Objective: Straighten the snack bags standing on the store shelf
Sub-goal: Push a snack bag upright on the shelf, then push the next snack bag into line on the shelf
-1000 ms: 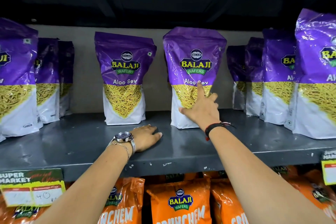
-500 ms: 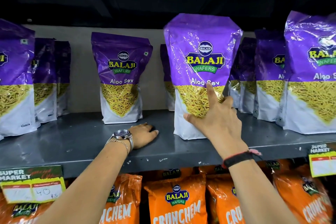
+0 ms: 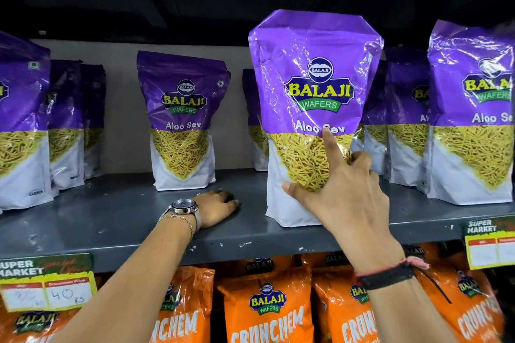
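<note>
The right hand (image 3: pixel 342 192) reaches up and forward to a purple snack bag (image 3: pixel 312 108) that stands near the front edge of the grey shelf (image 3: pixel 119 217). The hand grips the bag low on its right side. The thumb presses on the front of the bag, the first finger points straight up along the front, and the other fingers curl around the right edge. The right arm comes up from the bottom right, with a black band (image 3: pixel 386 277) on the wrist. The left hand (image 3: pixel 216 210) lies flat on the shelf, palm down, with fingers loosely open and holding nothing, just to the left of the bag. A silver watch (image 3: pixel 184 206) sits on the left wrist. Another purple bag (image 3: pixel 182 120) stands farther back on the shelf, to the left. More purple bags (image 3: pixel 471 114) stand at both sides. Orange bags (image 3: pixel 267 306) fill the shelf below.
</note>
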